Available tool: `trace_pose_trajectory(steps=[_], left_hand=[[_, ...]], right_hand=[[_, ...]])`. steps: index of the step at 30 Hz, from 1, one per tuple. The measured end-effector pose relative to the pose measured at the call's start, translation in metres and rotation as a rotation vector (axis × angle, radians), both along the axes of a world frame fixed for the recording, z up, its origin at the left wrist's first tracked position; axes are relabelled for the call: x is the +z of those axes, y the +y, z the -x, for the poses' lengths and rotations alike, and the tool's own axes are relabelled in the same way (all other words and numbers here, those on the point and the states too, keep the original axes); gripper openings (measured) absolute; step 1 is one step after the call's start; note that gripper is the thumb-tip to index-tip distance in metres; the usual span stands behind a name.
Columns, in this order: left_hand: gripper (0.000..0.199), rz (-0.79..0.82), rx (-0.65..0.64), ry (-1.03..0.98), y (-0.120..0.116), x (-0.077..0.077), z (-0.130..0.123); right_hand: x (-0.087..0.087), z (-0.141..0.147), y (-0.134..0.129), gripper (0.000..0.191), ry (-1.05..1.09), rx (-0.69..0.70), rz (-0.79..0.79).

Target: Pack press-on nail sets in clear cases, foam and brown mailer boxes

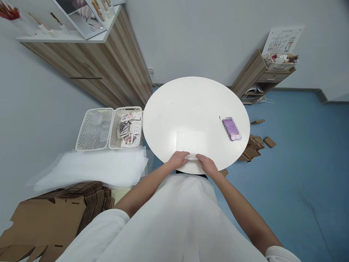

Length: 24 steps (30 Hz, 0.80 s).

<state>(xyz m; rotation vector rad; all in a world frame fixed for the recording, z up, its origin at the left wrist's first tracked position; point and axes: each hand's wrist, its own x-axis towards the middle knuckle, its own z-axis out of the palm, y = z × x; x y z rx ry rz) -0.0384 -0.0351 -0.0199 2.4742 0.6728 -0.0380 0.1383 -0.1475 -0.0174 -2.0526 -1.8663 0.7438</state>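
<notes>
My left hand (178, 159) and my right hand (207, 165) are at the near edge of a white oval table (196, 98). Between them is a small, clear, shiny bundle (191, 157), gripped at its two ends by my curled fingers. It looks like folded or rolled clear plastic, though its exact kind is too small to make out. Just beyond the hands, a faint see-through sheet (191, 140) lies flat on the tabletop. Whether it joins the bundle, I cannot tell.
A blurred purple object (231, 129) lies at the table's right. On the left stand a basket of printed cards (111, 140), a basket of clear plastic pieces (79, 142), white sheets (92, 167) and flattened cardboard boxes (51, 222). Small brown boxes (252, 149) lie on the blue floor.
</notes>
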Motion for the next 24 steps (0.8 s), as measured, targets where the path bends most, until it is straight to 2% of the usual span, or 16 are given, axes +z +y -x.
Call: trace_pose_trajectory(steps=[6, 9, 13, 19, 24], left_hand=[[0.029, 0.247, 0.146, 0.036, 0.026, 0.011, -0.012], [0.027, 0.312, 0.206, 0.072, 0.041, 0.009, -0.021], [0.026, 0.397, 0.342, 0.169, 0.055, 0.000, -0.029], [0.021, 0.411, 0.474, 0.287, 0.064, -0.015, -0.036], [0.024, 0.340, 0.583, 0.324, 0.058, -0.017, -0.035]], right_hand=[[0.017, -0.023, 0.038, 0.023, 0.282, -0.172, 0.166], [0.016, -0.033, 0.059, 0.019, 0.388, -0.208, 0.207], [0.008, -0.040, 0.084, 0.020, 0.484, -0.279, 0.291], [-0.012, -0.042, 0.107, 0.020, 0.400, -0.265, 0.358], [-0.026, -0.041, 0.103, 0.021, 0.277, -0.263, 0.337]])
